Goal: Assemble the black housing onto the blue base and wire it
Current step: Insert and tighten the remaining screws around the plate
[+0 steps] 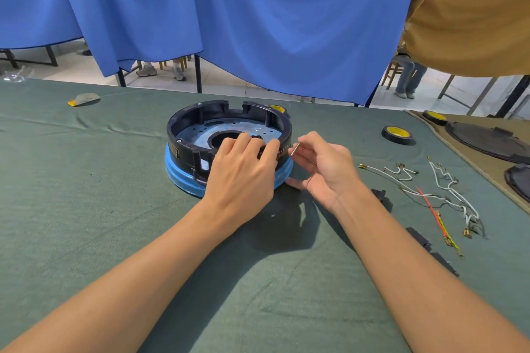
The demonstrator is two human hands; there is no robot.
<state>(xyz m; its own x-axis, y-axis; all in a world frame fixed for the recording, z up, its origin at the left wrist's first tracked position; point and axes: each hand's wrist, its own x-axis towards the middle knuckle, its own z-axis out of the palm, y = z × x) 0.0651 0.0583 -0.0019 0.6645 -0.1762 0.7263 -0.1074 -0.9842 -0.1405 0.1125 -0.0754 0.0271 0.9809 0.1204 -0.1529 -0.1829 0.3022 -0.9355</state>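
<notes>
The black ring housing (198, 120) sits on the round blue base (180, 172) in the middle of the green cloth. My left hand (243, 169) lies over the housing's near right rim, fingers curled onto its wall; what the fingertips touch is hidden. Just right of the rim, my right hand (324, 166) pinches a thin metal pin (294, 149) between thumb and fingers, its tip close to the housing's side. Loose white wires (447, 183) with brass terminals and a red and yellow-green wire (436, 221) lie on the cloth to the right.
A roll of black tape (397, 134) lies right of the base, another (434, 117) further back, a third (276, 108) behind the housing. Small black parts (378, 195) (424, 241) lie near my right forearm. Dark round covers (487, 137) rest at far right. A blue curtain (258, 8) hangs behind the table.
</notes>
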